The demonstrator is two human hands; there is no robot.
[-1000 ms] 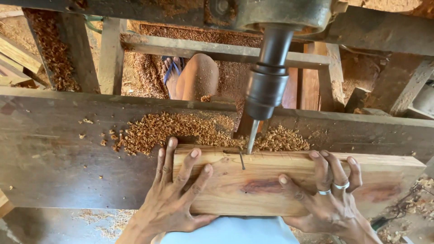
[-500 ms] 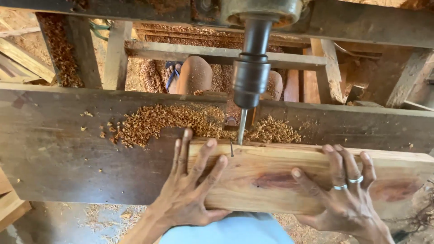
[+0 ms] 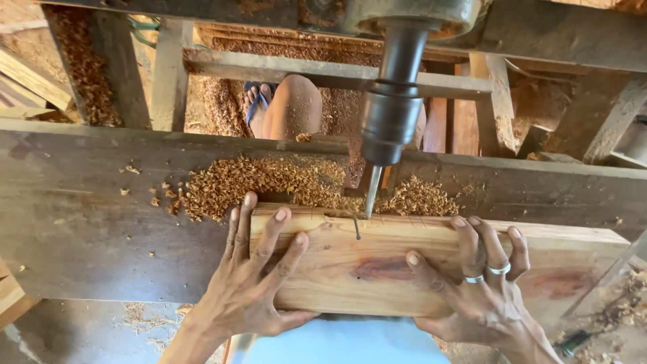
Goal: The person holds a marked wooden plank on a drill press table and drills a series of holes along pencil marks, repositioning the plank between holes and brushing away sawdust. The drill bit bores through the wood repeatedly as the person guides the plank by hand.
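Note:
A pale wooden board [image 3: 377, 266] with reddish patches stands on edge on a dark worn table [image 3: 87, 216]. My left hand [image 3: 253, 283] lies spread on the board's left end, fingers reaching its top edge. My right hand [image 3: 482, 290], with two rings, grips the board right of its middle, fingers curled over the top edge. A vertical drill chuck [image 3: 391, 118] hangs above, and its thin bit [image 3: 371, 195] meets the board's top edge beside a short dark slot [image 3: 356, 228].
A heap of brown wood chips [image 3: 269, 185] lies behind the board on the table. Below the machine frame I see my bare knee [image 3: 293, 108] and a foot in a blue sandal [image 3: 256, 101]. Timber offcuts [image 3: 27, 81] lie at the left.
The board and both hands have shifted left relative to the drill bit, so the bit now sits right of the slot. The view has also swung slightly.

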